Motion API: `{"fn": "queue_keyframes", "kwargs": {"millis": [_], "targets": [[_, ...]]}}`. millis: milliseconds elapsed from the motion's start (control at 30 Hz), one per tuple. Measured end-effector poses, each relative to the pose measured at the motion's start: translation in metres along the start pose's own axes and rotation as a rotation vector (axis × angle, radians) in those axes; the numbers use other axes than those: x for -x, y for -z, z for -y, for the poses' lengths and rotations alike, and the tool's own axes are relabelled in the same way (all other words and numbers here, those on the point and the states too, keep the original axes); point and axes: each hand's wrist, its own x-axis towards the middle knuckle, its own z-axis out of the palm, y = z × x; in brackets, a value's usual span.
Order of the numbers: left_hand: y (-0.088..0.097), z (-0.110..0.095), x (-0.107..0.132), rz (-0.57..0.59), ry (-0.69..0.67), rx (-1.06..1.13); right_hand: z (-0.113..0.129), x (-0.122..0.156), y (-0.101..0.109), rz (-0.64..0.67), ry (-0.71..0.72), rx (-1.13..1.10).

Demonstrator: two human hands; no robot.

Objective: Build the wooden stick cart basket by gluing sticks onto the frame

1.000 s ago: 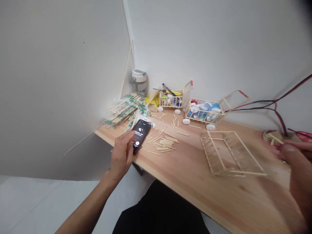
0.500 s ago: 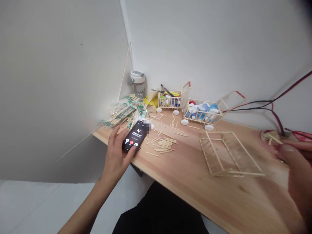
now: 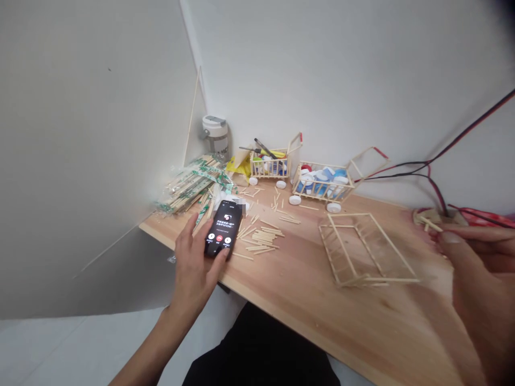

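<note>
My left hand [image 3: 197, 257] grips a black smartphone [image 3: 222, 228] by its sides, thumb on the right edge, over the desk's left front edge. The lit screen shows a call page with round buttons, one of them red. At the far right my right hand [image 3: 475, 268] pinches a short wooden stick [image 3: 432, 223] between thumb and fingertips. Between the hands, an open box-shaped stick frame [image 3: 354, 252] rests on the desk. Loose cut sticks [image 3: 267, 236] lie scattered just right of the phone.
Two small stick carts with white wheels stand along the wall: one [image 3: 270, 167] holds pens and caps, the other [image 3: 324, 185] bottle caps. Plastic-wrapped sticks [image 3: 193, 182] and a white-lidded jug [image 3: 216, 136] occupy the left corner. Red and black cables [image 3: 430, 161] hang at right.
The view has shifted, so the desk things appear further left. The phone has turned more upright and moved slightly right over the desk. My right hand has come inward with its stick.
</note>
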Motion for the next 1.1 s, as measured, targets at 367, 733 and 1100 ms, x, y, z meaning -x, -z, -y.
{"fn": "queue_keyframes", "kwargs": {"millis": [367,733,1100], "targets": [[-0.041,-0.099,-0.049,0.048,-0.22,0.579,-0.001,0.0,-0.002,0.061,0.011,-0.072],[-0.103,-0.136,-0.1,0.332,-0.217,0.773,0.0,-0.007,-0.003,0.032,-0.103,-0.194],[-0.114,-0.134,-0.098,0.422,0.198,1.163,-0.012,-0.009,0.001,0.135,-0.108,-0.068]]}}
